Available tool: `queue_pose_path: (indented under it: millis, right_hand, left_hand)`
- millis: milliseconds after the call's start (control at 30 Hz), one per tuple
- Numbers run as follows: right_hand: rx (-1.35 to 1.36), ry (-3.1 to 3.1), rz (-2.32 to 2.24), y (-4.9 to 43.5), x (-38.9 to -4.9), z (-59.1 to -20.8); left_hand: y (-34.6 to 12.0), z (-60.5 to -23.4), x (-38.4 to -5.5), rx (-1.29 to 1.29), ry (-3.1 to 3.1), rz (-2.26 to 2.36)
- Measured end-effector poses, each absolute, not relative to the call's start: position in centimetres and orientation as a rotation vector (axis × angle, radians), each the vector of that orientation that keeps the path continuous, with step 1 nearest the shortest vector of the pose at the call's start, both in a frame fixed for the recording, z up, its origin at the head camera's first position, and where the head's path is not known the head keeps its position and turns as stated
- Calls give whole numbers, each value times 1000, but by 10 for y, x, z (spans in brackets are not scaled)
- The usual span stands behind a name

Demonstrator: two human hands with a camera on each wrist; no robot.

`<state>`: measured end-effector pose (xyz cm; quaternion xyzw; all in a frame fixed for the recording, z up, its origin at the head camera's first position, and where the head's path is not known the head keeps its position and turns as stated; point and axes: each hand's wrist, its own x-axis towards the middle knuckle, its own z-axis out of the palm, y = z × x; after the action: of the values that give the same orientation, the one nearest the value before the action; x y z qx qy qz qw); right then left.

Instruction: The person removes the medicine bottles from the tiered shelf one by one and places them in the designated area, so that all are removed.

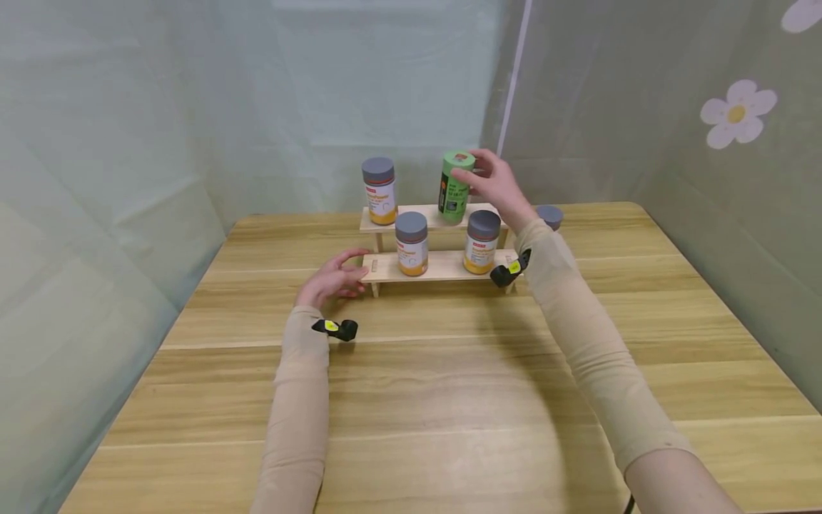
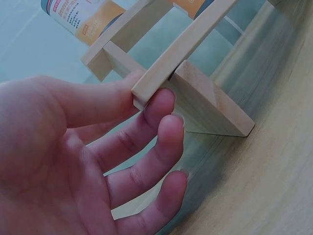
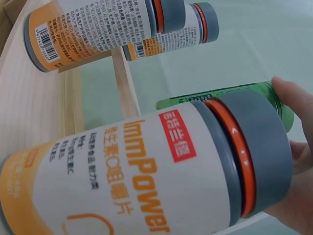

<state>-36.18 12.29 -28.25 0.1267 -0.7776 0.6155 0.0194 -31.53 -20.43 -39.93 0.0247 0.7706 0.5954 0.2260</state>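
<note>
My right hand (image 1: 497, 187) grips a green canister (image 1: 453, 193) near its top, thumb and fingers around it. The canister stands nearly upright, its base right at the upper board of a two-tier wooden rack (image 1: 443, 265). In the right wrist view, a white and orange jar with a grey lid (image 3: 122, 181) hides part of the green canister (image 3: 183, 100) and of the hand. My left hand (image 1: 334, 278) pinches the left end of the lower board; in the left wrist view its thumb lies on top of the board (image 2: 183, 44) and the fingertips are curled beneath.
A similar grey-lidded jar (image 1: 380, 196) stands on the upper tier at left. Two more, a left jar (image 1: 412, 250) and a right jar (image 1: 480, 246), stand on the lower tier. Another grey lid (image 1: 550, 214) shows behind my right forearm. The rack stands on a wood-grain table (image 1: 411, 400).
</note>
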Motion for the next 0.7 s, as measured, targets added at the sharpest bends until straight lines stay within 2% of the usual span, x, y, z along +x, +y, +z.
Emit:
queue_pose_path:
  millis: [233,700]
  right_hand:
    - [340,-2396,1910,126,-360,-281]
    - [343,-2422,1774,147,-353,-281]
  left_hand:
    - [-202,-387,-309,47,2114,1628]
    - [-208,-406,-320,91,2168,1625]
